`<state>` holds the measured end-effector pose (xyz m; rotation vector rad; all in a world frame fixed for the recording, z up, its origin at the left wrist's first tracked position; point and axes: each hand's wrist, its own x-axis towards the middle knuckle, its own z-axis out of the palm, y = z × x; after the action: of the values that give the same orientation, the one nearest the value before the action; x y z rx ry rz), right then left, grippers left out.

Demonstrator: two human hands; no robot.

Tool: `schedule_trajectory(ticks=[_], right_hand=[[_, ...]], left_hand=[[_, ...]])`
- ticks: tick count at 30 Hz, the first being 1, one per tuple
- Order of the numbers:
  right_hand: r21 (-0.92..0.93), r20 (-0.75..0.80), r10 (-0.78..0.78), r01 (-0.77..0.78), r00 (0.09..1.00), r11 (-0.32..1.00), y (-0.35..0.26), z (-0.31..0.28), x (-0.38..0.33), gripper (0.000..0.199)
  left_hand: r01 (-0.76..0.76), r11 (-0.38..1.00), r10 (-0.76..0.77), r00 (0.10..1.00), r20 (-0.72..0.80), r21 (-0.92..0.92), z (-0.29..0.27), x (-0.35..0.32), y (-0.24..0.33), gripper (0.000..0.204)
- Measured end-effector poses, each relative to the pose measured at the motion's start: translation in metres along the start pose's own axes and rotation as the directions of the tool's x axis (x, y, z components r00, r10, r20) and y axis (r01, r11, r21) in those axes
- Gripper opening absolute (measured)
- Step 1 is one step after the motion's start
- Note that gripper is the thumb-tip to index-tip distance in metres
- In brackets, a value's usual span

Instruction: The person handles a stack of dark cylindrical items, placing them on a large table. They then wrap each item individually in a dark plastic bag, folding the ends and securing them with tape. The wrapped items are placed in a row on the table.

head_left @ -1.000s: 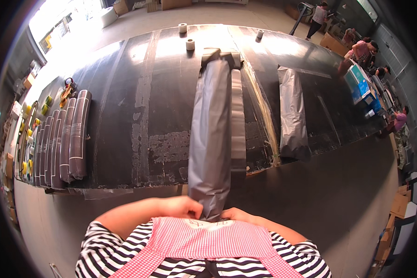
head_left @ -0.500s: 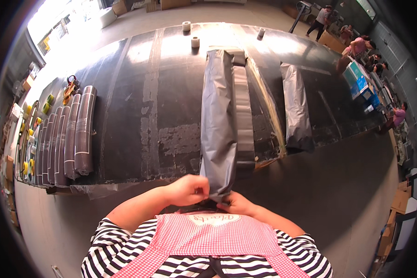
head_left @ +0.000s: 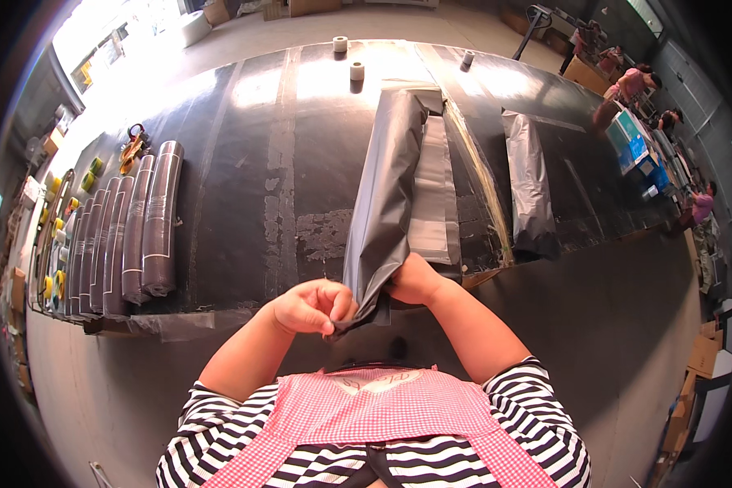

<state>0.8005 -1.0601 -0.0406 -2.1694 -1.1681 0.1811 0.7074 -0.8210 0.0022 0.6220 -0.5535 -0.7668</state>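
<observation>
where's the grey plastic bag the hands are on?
Head view, centre: the grey plastic bag lies on the black tabletop, left of the flat grey sheeting, its near end at the left hand and right hand.

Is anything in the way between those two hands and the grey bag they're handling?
Nothing visible: the left hand pinches the near end of the bag, and the right hand meets its right side, fingertips hidden.

Over to two white rolls (head_left: 357, 72) towards the far edge of the dark table (head_left: 236, 195), left to yellow rolls (head_left: 59, 284), right to a blue box (head_left: 639, 152)!
</observation>
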Motion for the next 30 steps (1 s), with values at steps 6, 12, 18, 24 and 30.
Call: schedule_trajectory(ticks=[6,12,18,24,30], right_hand=[[-0.064,0.356,-0.136,0.169,0.925,0.984,-0.037,0.012,0.011,0.030],[-0.124,0.492,0.032,0.033,0.870,0.992,-0.031,0.037,0.027,0.025],[0.399,0.057,0.131,-0.142,0.990,0.906,-0.023,0.063,0.051,0.024],[0.834,0.427,0.615,-0.551,0.662,0.014,-0.078,0.122,-0.041,0.030],[0.866,0.305,0.717,-0.495,0.627,0.065,-0.082,0.117,-0.051,0.015]], left_hand=[[0.232,0.971,-0.233,0.972,-0.025,-0.056,0.013,-0.061,-0.036,0.023],[-0.048,0.999,0.043,0.961,-0.274,-0.014,0.008,-0.064,-0.055,0.026],[-0.090,0.928,0.258,0.856,-0.449,0.361,-0.013,-0.026,0.030,0.015],[0.294,-0.046,0.771,0.618,-0.153,0.955,-0.003,-0.045,-0.017,0.035],[0.340,0.659,0.664,0.155,-0.731,0.671,-0.029,-0.090,-0.095,0.049]])
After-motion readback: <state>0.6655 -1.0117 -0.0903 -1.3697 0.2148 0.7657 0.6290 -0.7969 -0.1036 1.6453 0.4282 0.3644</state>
